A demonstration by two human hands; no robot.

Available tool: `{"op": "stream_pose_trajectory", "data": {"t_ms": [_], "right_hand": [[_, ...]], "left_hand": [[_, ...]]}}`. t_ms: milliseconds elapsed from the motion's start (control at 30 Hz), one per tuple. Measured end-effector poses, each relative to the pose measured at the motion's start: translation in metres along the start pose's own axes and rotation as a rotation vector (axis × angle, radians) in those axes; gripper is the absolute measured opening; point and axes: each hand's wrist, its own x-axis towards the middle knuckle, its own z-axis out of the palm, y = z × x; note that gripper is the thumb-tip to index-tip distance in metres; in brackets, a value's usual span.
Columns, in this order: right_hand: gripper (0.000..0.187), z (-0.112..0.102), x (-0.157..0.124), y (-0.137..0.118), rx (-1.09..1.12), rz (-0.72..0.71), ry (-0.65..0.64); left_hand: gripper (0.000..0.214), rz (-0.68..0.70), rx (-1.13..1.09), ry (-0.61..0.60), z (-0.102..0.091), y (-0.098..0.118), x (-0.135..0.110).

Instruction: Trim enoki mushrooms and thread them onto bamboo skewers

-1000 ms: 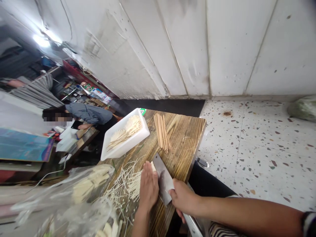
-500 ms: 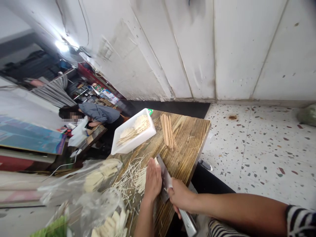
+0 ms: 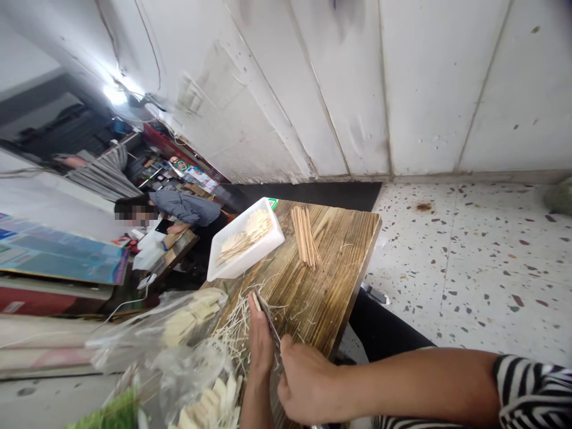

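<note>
Clamping right hand grip on flat steel cleaver; left hand flat, open on pale thin strips, nine o'clock of cleaver, touching. Slip could cut it.

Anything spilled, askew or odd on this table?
Yes. Thin pale shreds lie scattered loose over the wooden table beside the left hand, some trailing toward the white tray, which seems to jut past the table's left edge. The skewers are fanned, not squared. Right hand grips the cleaver.
</note>
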Motion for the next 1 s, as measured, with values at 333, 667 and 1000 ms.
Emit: {"op": "stream_pose_trajectory", "data": {"t_ms": [333,667,1000], "right_hand": [[0.033,-0.003,0.003,0.013,0.051,0.000,0.036],[0.021,-0.002,0.017,0.059,0.603,0.195,-0.065],[0.020,-0.012,0.021,0.079,0.829,0.268,-0.136]], "left_hand": [[0.063,0.025,0.074,-0.034,0.007,-0.010,0.006],[0.061,0.172,0.274,-0.266,0.016,-0.017,0.028],[0.059,0.227,0.455,-0.256,0.023,-0.019,0.041]]}}
